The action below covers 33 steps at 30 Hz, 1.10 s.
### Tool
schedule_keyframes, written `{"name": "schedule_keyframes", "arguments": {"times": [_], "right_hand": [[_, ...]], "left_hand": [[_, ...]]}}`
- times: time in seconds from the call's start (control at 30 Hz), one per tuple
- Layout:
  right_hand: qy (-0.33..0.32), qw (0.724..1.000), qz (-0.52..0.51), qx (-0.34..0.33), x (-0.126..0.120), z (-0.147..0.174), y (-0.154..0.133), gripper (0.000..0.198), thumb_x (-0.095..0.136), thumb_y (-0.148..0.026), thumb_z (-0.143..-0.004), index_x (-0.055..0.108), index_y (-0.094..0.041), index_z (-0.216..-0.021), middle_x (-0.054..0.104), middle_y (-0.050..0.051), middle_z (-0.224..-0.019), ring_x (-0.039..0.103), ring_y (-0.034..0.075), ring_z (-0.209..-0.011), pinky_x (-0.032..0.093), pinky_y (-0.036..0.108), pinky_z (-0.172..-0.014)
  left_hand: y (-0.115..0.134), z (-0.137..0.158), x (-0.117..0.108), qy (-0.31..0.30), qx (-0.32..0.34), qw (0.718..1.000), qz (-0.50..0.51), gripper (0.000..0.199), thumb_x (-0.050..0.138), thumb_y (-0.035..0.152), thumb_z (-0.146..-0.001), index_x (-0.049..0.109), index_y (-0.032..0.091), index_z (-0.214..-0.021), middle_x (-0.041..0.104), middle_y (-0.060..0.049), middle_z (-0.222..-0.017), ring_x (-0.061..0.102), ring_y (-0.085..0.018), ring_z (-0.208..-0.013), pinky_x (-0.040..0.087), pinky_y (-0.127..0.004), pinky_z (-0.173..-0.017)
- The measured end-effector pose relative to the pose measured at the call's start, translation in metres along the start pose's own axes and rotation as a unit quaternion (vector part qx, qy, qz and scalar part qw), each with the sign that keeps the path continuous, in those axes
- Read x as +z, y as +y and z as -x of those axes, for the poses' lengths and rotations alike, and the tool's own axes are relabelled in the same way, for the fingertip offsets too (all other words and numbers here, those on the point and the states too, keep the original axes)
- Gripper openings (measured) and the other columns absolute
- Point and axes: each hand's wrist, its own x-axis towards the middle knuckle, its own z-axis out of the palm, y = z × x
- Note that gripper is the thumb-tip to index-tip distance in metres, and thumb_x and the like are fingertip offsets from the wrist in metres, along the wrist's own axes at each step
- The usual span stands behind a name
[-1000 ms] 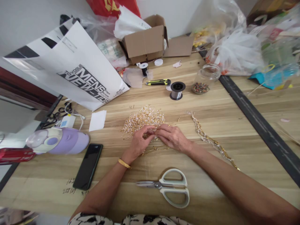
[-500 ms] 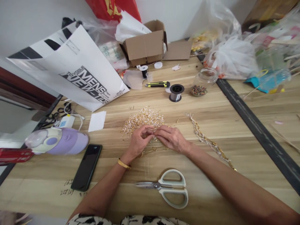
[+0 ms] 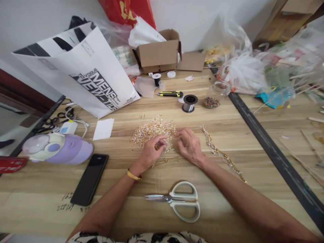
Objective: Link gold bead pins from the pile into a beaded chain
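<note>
A pile of small gold and clear beaded pieces (image 3: pixel 152 130) lies in the middle of the wooden table. My left hand (image 3: pixel 153 150) is at the front edge of the pile, thumb and forefinger pinched together; what they hold is too small to make out. A thin gold chain (image 3: pixel 162 162) trails on the table below that hand. At the pile's right edge is my right hand (image 3: pixel 190 145), fingers curled and tips together, their contents hidden. Scissors (image 3: pixel 174 199) with white handles lie in front of both hands. A strand of gold and clear beads (image 3: pixel 222 153) stretches out to the right.
Behind the pile are a wire spool (image 3: pixel 189 104), a utility knife (image 3: pixel 170 93) and a jar of beads (image 3: pixel 215 96). A phone (image 3: pixel 89 179) and a purple bottle (image 3: pixel 68 148) lie left. Farther back stand a white paper bag (image 3: pixel 101 77) and a cardboard box (image 3: pixel 159 54).
My right hand has moved away from the left fingertips, out to the right edge of the pile. The left hand keeps its pinch. The camera view has shifted slightly.
</note>
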Motion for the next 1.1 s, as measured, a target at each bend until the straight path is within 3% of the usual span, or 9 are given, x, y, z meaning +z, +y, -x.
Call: {"name": "schedule_keyframes", "arguments": {"times": [0.13,0.23,0.3,0.4,0.53,0.67,1.1], "right_hand": [[0.104,0.985,-0.087,0.107,-0.004,-0.006,0.009,0.03,0.041,-0.006,-0.071,0.056,-0.02,-0.093,0.06,0.004,-0.091,0.056,0.02,-0.09,0.045,0.035,-0.082],[0.134,0.969,-0.139,0.156,-0.009,-0.012,0.013,0.028,0.042,-0.01,-0.075,0.055,-0.021,-0.098,0.061,0.004,-0.098,0.057,0.019,-0.098,0.043,0.038,-0.093],[0.13,0.969,-0.146,0.152,-0.011,-0.016,0.011,0.024,0.045,-0.014,-0.079,0.055,-0.021,-0.099,0.061,0.004,-0.099,0.057,0.019,-0.099,0.043,0.039,-0.095],[0.076,0.986,-0.117,0.091,-0.011,-0.018,-0.001,0.013,0.052,-0.019,-0.083,0.057,-0.02,-0.095,0.061,0.005,-0.094,0.057,0.02,-0.094,0.046,0.037,-0.087],[-0.081,0.995,-0.053,-0.014,-0.004,-0.011,-0.02,0.009,0.054,-0.02,-0.088,0.058,-0.019,-0.096,0.061,0.007,-0.096,0.057,0.02,-0.091,0.046,0.032,-0.08],[-0.173,0.984,0.034,-0.027,0.004,-0.001,-0.027,0.009,0.05,-0.02,-0.093,0.056,-0.019,-0.098,0.06,0.005,-0.09,0.057,0.015,-0.073,0.042,0.025,-0.063],[-0.154,0.986,0.016,-0.063,0.006,0.003,-0.022,0.015,0.044,-0.017,-0.095,0.059,-0.019,-0.095,0.059,0.005,-0.086,0.057,0.014,-0.075,0.044,0.024,-0.067]], "left_hand": [[-0.003,0.0,0.0,0.005,0.003,1.0,0.009,0.027,0.06,0.006,-0.078,0.062,0.018,-0.102,0.069,-0.001,-0.081,0.066,-0.013,-0.076,0.052,-0.026,-0.078],[-0.004,0.0,0.0,0.009,-0.002,1.0,0.013,0.028,0.06,0.006,-0.078,0.063,0.018,-0.103,0.069,-0.002,-0.081,0.066,-0.013,-0.077,0.052,-0.027,-0.079],[-0.005,0.0,0.0,0.01,-0.001,1.0,0.015,0.028,0.06,0.006,-0.078,0.062,0.018,-0.104,0.069,-0.001,-0.081,0.066,-0.013,-0.077,0.051,-0.027,-0.08],[-0.004,-0.001,0.0,0.009,-0.002,1.0,0.02,0.031,0.06,0.007,-0.078,0.061,0.017,-0.108,0.069,-0.001,-0.08,0.065,-0.013,-0.076,0.051,-0.027,-0.081],[-0.003,-0.001,-0.002,0.001,-0.001,1.0,0.03,0.042,0.058,0.008,-0.08,0.054,0.017,-0.12,0.068,-0.002,-0.082,0.065,-0.014,-0.079,0.051,-0.029,-0.083],[-0.002,-0.001,-0.003,-0.006,0.018,1.0,0.013,0.046,0.057,0.007,-0.08,0.051,0.017,-0.124,0.066,-0.001,-0.082,0.065,-0.015,-0.08,0.05,-0.03,-0.084],[0.0,-0.002,-0.004,-0.015,0.052,0.994,-0.095,0.039,0.053,0.008,-0.083,0.056,0.018,-0.121,0.07,-0.005,-0.091,0.065,-0.018,-0.087,0.051,-0.035,-0.089]]}}
